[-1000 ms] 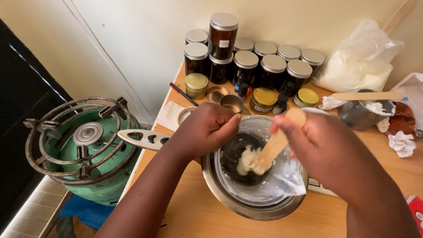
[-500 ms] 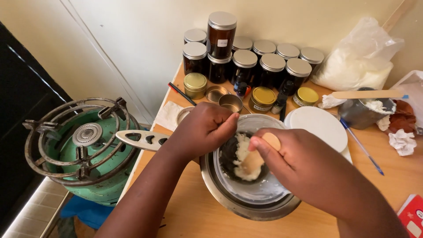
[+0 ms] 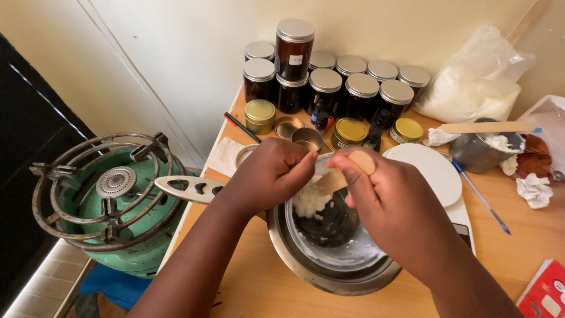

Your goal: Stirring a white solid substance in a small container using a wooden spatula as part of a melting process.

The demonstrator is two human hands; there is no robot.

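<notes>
Wooden spatula (image 3: 340,174) in right hand (image 3: 391,206)

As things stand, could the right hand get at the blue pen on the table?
Probably yes: the blue pen lies uncovered on the table just right of the right hand, but that hand is holding a wooden spatula, so it isn't free.
</notes>
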